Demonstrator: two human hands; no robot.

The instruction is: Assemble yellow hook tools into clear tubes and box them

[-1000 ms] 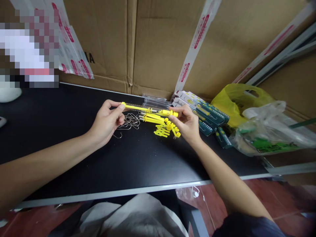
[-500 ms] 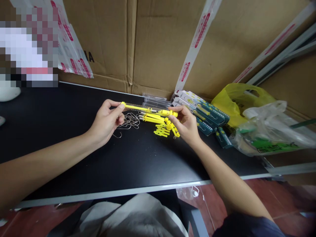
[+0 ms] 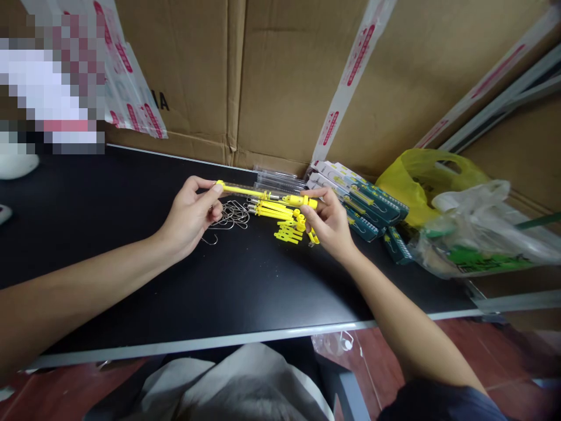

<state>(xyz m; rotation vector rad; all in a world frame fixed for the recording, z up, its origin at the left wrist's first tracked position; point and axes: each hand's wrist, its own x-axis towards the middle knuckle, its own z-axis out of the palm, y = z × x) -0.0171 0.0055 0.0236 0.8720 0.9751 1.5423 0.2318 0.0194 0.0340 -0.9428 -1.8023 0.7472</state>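
I hold a clear-tubed spring scale with yellow fittings (image 3: 245, 190) level above the black table. At its left end, the thumb and fingers of my left hand (image 3: 186, 216) pinch the yellow tip. The fingers of my right hand (image 3: 331, 225) are closed around the yellow cap at the other end. Below the tube lie a tangle of metal hooks (image 3: 234, 216), several yellow rods (image 3: 275, 211) with metal ends, flat yellow pieces (image 3: 288, 232) and small yellow ring-shaped parts (image 3: 300, 221). Clear tubes (image 3: 280, 179) lie behind, near the cardboard.
Printed boxes (image 3: 370, 202) are piled right of my right hand. Beyond them sit a yellow plastic bag (image 3: 403, 175) and a clear plastic bag (image 3: 473, 240). Tall cardboard (image 3: 280, 88) backs the black table (image 3: 210, 292). A white rounded object (image 3: 17, 166) is at the left edge.
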